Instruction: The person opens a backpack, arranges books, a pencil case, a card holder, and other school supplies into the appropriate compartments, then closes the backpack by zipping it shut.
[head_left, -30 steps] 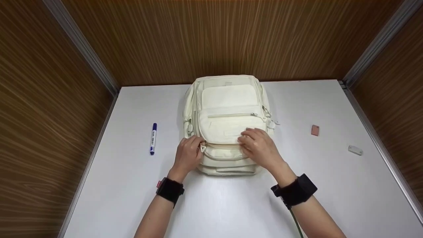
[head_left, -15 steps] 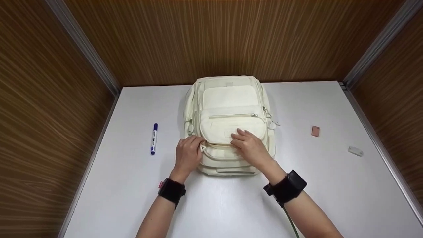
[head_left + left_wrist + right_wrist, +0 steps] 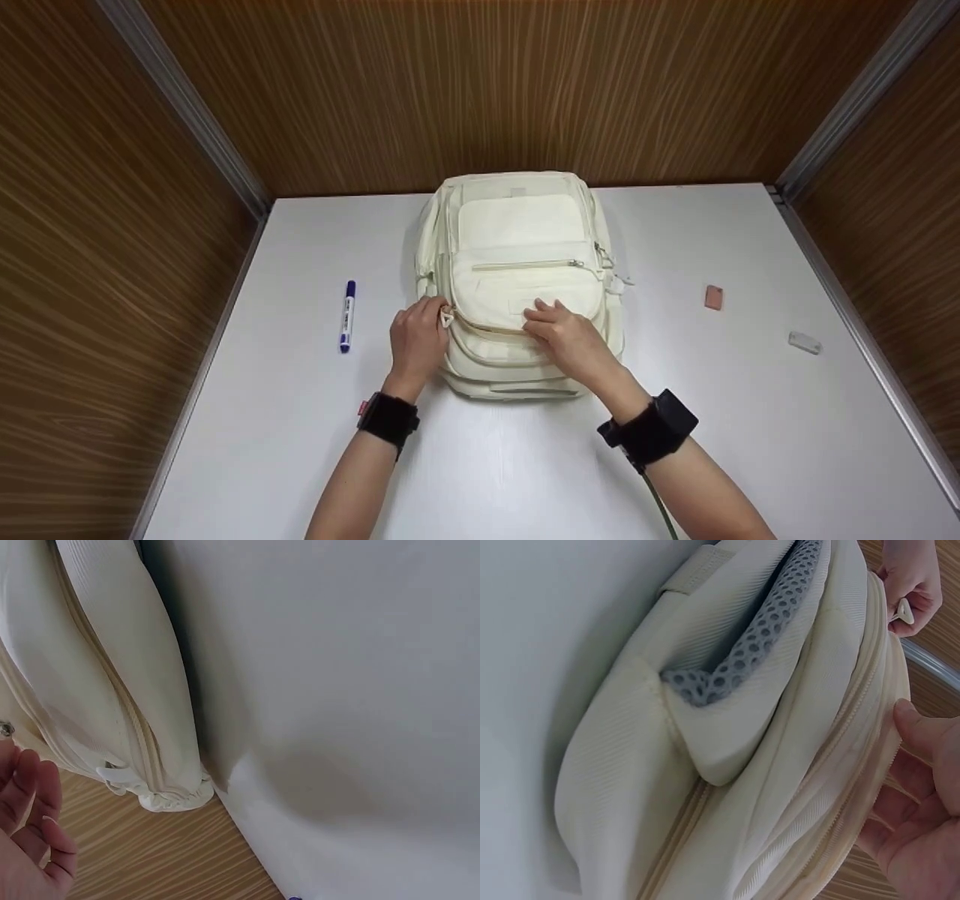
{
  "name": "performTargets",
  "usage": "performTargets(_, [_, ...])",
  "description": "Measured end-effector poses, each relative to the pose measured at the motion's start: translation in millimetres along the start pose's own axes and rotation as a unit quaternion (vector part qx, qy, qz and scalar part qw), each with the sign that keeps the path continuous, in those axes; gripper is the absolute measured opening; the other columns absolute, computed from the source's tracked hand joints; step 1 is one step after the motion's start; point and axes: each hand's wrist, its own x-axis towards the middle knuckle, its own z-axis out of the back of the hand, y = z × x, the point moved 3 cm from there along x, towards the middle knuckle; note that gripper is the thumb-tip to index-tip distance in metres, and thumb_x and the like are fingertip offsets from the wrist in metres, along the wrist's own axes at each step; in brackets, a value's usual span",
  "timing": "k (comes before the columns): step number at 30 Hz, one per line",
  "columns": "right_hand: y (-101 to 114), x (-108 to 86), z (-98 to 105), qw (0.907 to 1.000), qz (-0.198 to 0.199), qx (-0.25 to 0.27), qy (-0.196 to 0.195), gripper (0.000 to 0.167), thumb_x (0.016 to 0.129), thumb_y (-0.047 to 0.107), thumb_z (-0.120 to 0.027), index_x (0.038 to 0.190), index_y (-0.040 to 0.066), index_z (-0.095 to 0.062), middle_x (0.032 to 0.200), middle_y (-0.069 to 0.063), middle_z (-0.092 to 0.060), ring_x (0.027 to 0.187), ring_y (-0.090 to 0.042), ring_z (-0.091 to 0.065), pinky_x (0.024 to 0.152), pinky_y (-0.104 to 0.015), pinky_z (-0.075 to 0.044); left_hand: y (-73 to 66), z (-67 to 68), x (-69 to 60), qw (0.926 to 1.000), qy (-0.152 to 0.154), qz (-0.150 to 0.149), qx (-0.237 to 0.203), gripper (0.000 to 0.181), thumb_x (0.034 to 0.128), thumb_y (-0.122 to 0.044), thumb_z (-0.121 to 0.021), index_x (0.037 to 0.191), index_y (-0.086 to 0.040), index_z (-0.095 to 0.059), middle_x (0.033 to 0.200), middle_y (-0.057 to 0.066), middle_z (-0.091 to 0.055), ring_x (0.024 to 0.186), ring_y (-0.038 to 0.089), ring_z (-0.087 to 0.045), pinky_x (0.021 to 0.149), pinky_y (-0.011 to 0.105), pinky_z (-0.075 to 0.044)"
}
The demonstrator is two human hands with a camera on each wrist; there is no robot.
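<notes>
A cream backpack [image 3: 523, 221] lies on the white table, its front pocket facing up. My left hand [image 3: 418, 337] is at the left end of that pocket's curved zipper and pinches a zipper pull [image 3: 447, 316] with a pale triangular tab; the tab [image 3: 905, 611] also shows in the right wrist view. Across the pocket's lower edge, my right hand [image 3: 574, 341] holds the fabric, thumb at the zipper edge and fingers over the front panel. In the right wrist view, this hand [image 3: 922, 802] grips beside the zipper teeth. The left fingertips are partly cut off in the left wrist view.
A blue-capped marker [image 3: 347, 316] lies left of the backpack. On the right are a small pink block [image 3: 714, 298] and a small pale grey piece [image 3: 805, 343]. Wood-patterned panels [image 3: 480, 90] wall the table [image 3: 495, 465] at the back and sides.
My left hand has moved slightly left and away from me with the zipper pull, along the pocket's edge. My right hand has shifted left along the pocket, then stayed nearly in place.
</notes>
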Motion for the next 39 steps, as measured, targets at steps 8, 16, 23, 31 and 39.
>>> performTargets(8, [-1.2,-0.3,0.8,1.0,0.002,0.003,-0.001,0.01,0.089,0.001,-0.07,0.097,0.001,-0.075,0.11,-0.017,-0.07,0.109,-0.035,-0.064,0.094,-0.051,-0.047,7.8,-6.8,15.0,0.9992,0.003,0.015,0.037,0.006,0.0888,-0.006,-0.067,0.093,-0.003,-0.07,0.083,0.009,-0.068,0.067,0.031,-0.065,0.057,0.045,-0.048])
performTargets(16, [-1.4,-1.8,1.6,0.9998,0.011,-0.002,-0.014,0.01,0.087,0.001,-0.072,0.096,0.001,-0.075,0.109,-0.016,-0.07,0.108,-0.035,-0.065,0.093,-0.051,-0.047,13.1,-13.5,34.0,0.9983,0.013,0.03,0.048,0.007,0.0872,-0.002,-0.065,0.092,-0.002,-0.07,0.086,0.01,-0.069,0.068,0.031,-0.066,0.058,0.045,-0.051])
performTargets(23, [-2.1,-1.8,2.7,0.9995,0.024,0.003,-0.019,0.01,0.086,0.001,-0.072,0.096,0.002,-0.075,0.109,-0.016,-0.07,0.108,-0.035,-0.065,0.093,-0.052,-0.048,16.8,-19.6,50.1,0.9961,0.01,0.045,0.075,0.007,0.0823,-0.002,-0.067,0.088,-0.003,-0.071,0.079,0.009,-0.067,0.062,0.033,-0.064,0.056,0.046,-0.05])
performTargets(31, [-1.8,-2.1,4.0,0.9995,0.025,0.013,-0.016,0.01,0.087,0.0,-0.071,0.096,0.002,-0.075,0.109,-0.017,-0.07,0.11,-0.034,-0.064,0.094,-0.051,-0.047,19.9,-26.7,63.8,0.9944,-0.007,0.039,0.098,0.009,0.0816,0.0,-0.065,0.088,-0.001,-0.071,0.082,0.011,-0.069,0.061,0.033,-0.064,0.056,0.045,-0.05])
performTargets(39, [-1.7,-2.0,4.7,0.9997,0.021,0.007,-0.008,0.011,0.087,0.001,-0.071,0.098,0.001,-0.074,0.11,-0.017,-0.07,0.11,-0.035,-0.063,0.094,-0.051,-0.047,25.2,-31.4,70.4,0.9956,0.029,0.042,0.079,0.007,0.0868,-0.003,-0.064,0.091,-0.001,-0.07,0.085,0.012,-0.068,0.067,0.035,-0.064,0.061,0.047,-0.051])
